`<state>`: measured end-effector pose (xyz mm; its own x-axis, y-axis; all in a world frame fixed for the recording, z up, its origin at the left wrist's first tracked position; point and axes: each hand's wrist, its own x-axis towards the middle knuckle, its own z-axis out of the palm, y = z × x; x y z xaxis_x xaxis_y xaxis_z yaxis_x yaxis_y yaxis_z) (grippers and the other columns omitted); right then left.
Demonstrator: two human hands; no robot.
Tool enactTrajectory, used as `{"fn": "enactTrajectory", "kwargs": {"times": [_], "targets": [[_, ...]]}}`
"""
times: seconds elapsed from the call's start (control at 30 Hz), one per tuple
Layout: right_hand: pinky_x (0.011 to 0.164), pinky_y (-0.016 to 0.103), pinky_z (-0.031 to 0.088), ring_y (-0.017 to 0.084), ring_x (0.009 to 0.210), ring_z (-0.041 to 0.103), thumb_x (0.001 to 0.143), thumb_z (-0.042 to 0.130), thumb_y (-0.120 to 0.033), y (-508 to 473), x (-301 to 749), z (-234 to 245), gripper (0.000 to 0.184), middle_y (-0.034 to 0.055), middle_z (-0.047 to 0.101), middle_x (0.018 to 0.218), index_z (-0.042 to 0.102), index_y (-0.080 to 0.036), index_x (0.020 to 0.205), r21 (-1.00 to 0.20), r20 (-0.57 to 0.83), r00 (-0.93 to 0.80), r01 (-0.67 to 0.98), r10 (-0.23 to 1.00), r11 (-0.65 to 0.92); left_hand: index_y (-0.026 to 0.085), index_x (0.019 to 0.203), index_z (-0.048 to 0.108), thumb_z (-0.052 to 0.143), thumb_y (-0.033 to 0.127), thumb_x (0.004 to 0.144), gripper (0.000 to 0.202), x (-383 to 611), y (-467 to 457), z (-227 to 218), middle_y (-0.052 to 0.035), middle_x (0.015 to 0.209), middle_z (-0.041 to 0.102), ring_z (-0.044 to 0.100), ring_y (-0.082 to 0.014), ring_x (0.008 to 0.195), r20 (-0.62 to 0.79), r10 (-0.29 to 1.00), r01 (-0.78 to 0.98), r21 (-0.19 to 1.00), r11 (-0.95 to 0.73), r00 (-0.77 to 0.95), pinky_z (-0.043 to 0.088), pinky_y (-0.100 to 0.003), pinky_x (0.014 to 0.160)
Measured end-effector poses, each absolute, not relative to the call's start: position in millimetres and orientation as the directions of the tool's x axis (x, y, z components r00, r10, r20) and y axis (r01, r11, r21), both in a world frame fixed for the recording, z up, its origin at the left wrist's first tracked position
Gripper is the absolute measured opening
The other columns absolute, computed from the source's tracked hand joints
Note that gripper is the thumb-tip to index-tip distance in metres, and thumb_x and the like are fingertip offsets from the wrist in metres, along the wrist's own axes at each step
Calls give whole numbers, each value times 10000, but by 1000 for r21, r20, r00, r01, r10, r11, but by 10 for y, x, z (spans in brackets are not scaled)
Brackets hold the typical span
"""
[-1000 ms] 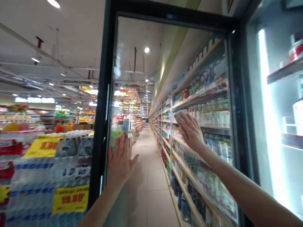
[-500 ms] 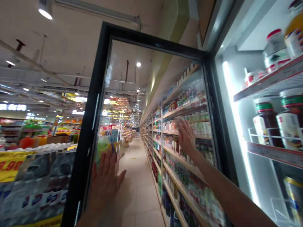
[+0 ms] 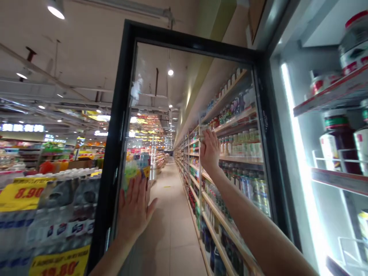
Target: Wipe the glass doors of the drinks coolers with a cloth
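A black-framed glass fridge door point(image 3: 115, 126) stands open in front of me. My left hand point(image 3: 135, 209) lies flat on the glass near the door's left edge, fingers spread, holding nothing. My right hand point(image 3: 209, 149) reaches higher up, near the middle of the pane, fingers together. It presses a small pale cloth point(image 3: 202, 132) against the glass, and only a bit of the cloth shows past the fingertips. Both forearms stretch out from the bottom of the view.
On the right the lit fridge interior holds dark bottles point(image 3: 339, 138) on wire shelves. Through the glass I see a long aisle floor point(image 3: 175, 230) and stocked shelves point(image 3: 238, 153). At the left stand shrink-wrapped water bottle packs point(image 3: 57, 214) with yellow price signs point(image 3: 24, 191).
My right hand slid left and a little upward across the glass with the cloth. My left hand stayed flat near the door's left edge. My view swung right, showing more fridge interior.
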<state>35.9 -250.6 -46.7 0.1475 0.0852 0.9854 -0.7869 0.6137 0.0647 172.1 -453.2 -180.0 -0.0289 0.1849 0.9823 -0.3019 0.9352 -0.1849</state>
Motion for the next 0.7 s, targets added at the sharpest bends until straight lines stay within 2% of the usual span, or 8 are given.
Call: {"fn": "enactTrajectory", "kwargs": {"times": [0.07, 0.2, 0.27, 0.37, 0.43, 0.47, 0.6, 0.7], "targets": [[1105, 457, 263, 237, 1372, 264, 869, 341, -150, -2624, 439, -594, 508, 81, 405, 1428, 393, -164, 1374, 89, 990, 136, -792, 33, 604, 165, 1458, 93, 446, 373, 875, 713, 1711, -4537, -1807, -153, 1487, 253, 215, -283, 1385, 984, 177, -303, -180, 936, -36, 170, -517, 1105], [1130, 383, 242, 172, 1365, 284, 852, 390, -123, -2787, 621, -1140, 510, 5, 464, 1392, 431, -244, 1345, 627, 763, 459, -695, -455, 352, 168, 1458, 87, 459, 372, 872, 723, 1692, -4537, -1815, -151, 1486, 253, 214, -271, 1387, 982, 185, -298, -186, 936, -32, 174, -498, 1109], [1133, 357, 240, 146, 1360, 294, 859, 370, -109, -2720, 601, -1216, 509, -26, 473, 1385, 436, -268, 1337, 703, 679, 507, -657, -531, 272, 168, 1458, 88, 465, 376, 870, 730, 1686, -4550, -1819, -152, 1485, 255, 213, -270, 1387, 983, 181, -292, -185, 938, -41, 168, -494, 1114], [1141, 432, 203, 178, 1383, 252, 867, 307, -95, -2548, 465, -972, 534, 21, 434, 1415, 381, -228, 1379, 355, 935, 292, -799, -203, 486, 166, 1459, 83, 474, 378, 866, 741, 1696, -4587, -1825, -158, 1480, 265, 209, -274, 1387, 984, 172, -284, -178, 942, -48, 154, -503, 1118], [1136, 491, 184, 210, 1398, 212, 892, 287, -152, -2522, 433, -808, 521, 60, 380, 1447, 331, -207, 1408, 29, 992, 86, -859, 89, 512, 162, 1459, 78, 479, 379, 864, 750, 1707, -4582, -1817, -163, 1482, 259, 199, -282, 1389, 984, 172, -276, -178, 945, -47, 153, -519, 1117], [1134, 505, 177, 219, 1405, 189, 905, 286, -197, -2554, 463, -787, 516, 63, 345, 1467, 304, -207, 1421, -40, 992, 22, -876, 123, 481, 162, 1458, 81, 481, 372, 863, 747, 1706, -4553, -1805, -163, 1488, 245, 188, -287, 1391, 986, 164, -270, -168, 948, -36, 157, -528, 1114], [1146, 475, 184, 197, 1416, 154, 936, 249, -321, -2805, 799, -1094, 542, 25, 274, 1503, 161, -235, 1463, 75, 974, 27, -975, -226, 210, 203, 1454, 108, 445, 287, 877, 673, 1584, -4189, -1694, -121, 1512, 207, 193, -251, 1395, 980, 199, -124, -195, 973, 20, 244, -482, 1112], [1122, 387, 286, 148, 1378, 271, 950, 139, -289, -2804, 906, -1329, 532, 30, 324, 1481, 78, -225, 1475, 59, 965, 58, -998, -257, -5, 168, 1444, 128, 390, 282, 897, 618, 1395, -3827, -1553, -136, 1458, 333, 243, -210, 1381, 958, 282, -14, -282, 959, 47, 334, -413, 1079]]}}
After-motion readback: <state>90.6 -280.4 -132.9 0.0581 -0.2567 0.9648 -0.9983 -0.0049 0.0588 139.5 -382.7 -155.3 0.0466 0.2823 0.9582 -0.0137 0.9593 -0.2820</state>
